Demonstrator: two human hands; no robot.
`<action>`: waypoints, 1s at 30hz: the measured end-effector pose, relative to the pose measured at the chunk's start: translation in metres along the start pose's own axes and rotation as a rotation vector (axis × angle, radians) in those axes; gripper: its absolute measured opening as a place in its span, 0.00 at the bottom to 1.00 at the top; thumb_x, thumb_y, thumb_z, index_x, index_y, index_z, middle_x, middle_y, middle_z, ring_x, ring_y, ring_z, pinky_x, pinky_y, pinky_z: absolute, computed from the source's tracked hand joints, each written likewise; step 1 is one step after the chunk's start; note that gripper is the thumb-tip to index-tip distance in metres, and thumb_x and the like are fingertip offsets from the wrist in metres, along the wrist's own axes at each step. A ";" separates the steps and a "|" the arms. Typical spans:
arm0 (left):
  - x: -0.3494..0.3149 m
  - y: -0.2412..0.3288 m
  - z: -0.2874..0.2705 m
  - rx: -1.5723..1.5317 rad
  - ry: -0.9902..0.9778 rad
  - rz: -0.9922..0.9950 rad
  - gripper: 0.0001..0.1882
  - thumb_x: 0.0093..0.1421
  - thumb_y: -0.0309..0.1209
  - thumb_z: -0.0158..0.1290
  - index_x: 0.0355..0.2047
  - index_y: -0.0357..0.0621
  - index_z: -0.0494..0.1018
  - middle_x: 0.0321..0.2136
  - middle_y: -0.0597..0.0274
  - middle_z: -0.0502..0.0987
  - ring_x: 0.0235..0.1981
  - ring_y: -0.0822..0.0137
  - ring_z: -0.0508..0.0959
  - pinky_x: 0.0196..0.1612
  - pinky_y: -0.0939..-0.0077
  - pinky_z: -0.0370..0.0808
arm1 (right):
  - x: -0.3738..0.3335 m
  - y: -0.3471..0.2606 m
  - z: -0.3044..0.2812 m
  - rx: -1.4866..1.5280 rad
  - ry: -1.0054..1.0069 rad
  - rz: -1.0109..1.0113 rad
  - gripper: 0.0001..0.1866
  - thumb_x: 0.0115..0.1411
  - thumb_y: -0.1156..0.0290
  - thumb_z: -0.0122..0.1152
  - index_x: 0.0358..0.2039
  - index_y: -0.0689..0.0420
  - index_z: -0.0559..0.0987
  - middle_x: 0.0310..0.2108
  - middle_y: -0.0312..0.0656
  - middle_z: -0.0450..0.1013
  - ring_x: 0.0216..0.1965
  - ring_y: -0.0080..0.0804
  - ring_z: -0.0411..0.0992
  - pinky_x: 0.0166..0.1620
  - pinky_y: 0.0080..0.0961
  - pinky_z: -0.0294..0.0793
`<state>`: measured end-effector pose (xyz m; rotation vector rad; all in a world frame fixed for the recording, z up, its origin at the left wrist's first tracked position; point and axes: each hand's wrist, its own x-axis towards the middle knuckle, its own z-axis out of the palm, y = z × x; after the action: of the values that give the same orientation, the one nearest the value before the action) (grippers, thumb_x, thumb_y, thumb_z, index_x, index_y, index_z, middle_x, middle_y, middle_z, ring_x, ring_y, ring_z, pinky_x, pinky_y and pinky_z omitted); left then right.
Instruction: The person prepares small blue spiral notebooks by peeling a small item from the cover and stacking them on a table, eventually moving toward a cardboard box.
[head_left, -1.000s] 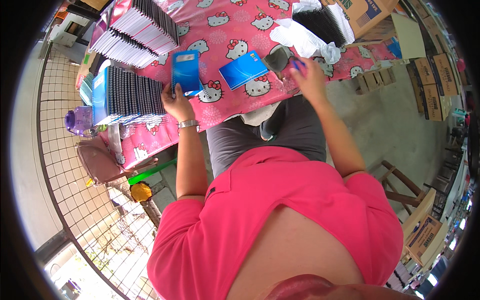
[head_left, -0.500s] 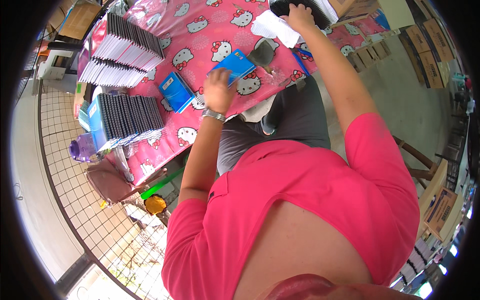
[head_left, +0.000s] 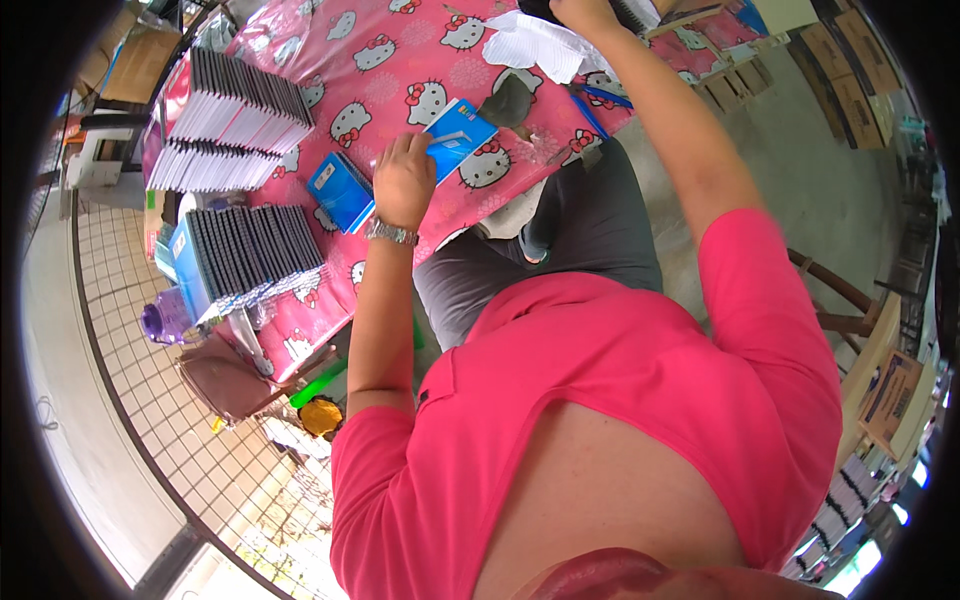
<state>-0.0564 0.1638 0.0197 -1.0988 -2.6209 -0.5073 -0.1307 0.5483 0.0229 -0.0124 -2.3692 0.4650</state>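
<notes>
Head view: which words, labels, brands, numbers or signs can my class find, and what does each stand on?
Brown box, lower right: dark printing; wording left unquoted.
Stacked brown boxes, upper right: markings too blurred to read.
Blue notebook left of the left hand: label too small to read.
Second blue notebook, right of that hand: corner markings too small.
Notebook row: front cover label too small.

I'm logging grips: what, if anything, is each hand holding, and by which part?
The left hand seems to hold a slim pale strip, exactly where unclear. The right hand is partly cut off by the frame; its hold cannot be told.
</notes>
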 end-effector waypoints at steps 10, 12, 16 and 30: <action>0.006 -0.004 0.017 -0.092 0.172 0.022 0.10 0.55 0.34 0.57 0.38 0.50 0.75 0.32 0.64 0.77 0.37 0.59 0.74 0.46 0.61 0.63 | -0.088 -0.161 -0.046 0.480 -0.464 -0.011 0.13 0.59 0.64 0.59 0.44 0.49 0.81 0.30 0.43 0.75 0.33 0.39 0.74 0.40 0.34 0.73; 0.003 0.002 0.015 -0.096 0.167 0.025 0.09 0.54 0.34 0.59 0.37 0.50 0.76 0.32 0.65 0.77 0.36 0.61 0.74 0.46 0.62 0.63 | -0.109 -0.161 -0.032 0.595 -0.466 0.035 0.11 0.58 0.66 0.60 0.42 0.50 0.82 0.31 0.42 0.75 0.32 0.37 0.74 0.40 0.33 0.73; -0.008 0.002 0.014 -0.082 0.164 -0.007 0.10 0.53 0.33 0.60 0.36 0.50 0.76 0.31 0.66 0.77 0.36 0.62 0.74 0.47 0.64 0.62 | -0.122 -0.176 -0.022 0.725 -0.467 0.079 0.09 0.59 0.73 0.60 0.41 0.54 0.81 0.31 0.40 0.72 0.34 0.32 0.73 0.38 0.27 0.73; -0.006 0.008 0.011 -0.055 0.153 -0.036 0.10 0.55 0.35 0.58 0.37 0.50 0.76 0.32 0.64 0.78 0.37 0.60 0.75 0.47 0.62 0.63 | -0.127 -0.179 -0.011 0.816 -0.447 0.075 0.09 0.60 0.75 0.59 0.41 0.56 0.81 0.34 0.38 0.70 0.28 0.24 0.74 0.33 0.22 0.74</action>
<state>-0.0473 0.1694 0.0093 -0.9881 -2.5116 -0.6488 -0.0077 0.3672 0.0072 0.4134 -2.4160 1.5684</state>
